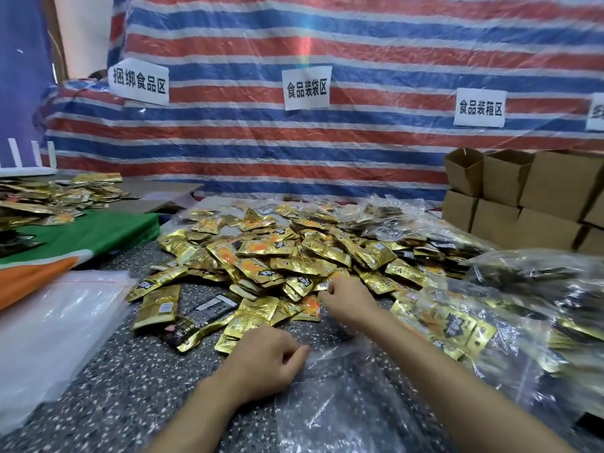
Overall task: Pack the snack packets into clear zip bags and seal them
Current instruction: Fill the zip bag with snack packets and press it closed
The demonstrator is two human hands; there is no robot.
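Currently left hand (265,358) pinches the bag (353,400) edge. Right hand (349,304) curls at the packet pile (277,253) just beyond, grip unclear. Speckled table (130,371), striped tarp (294,152) behind.

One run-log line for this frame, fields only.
step: picking packets | left hand: pinches clear zip bag edge | right hand: curled at packet pile, grasp unclear | bag: looks empty

Shiny gold foil snack packets (284,256) with orange patches cover a grey speckled stone desk (130,371); behind hangs a red-blue-white striped woven tarpaulin (327,152).
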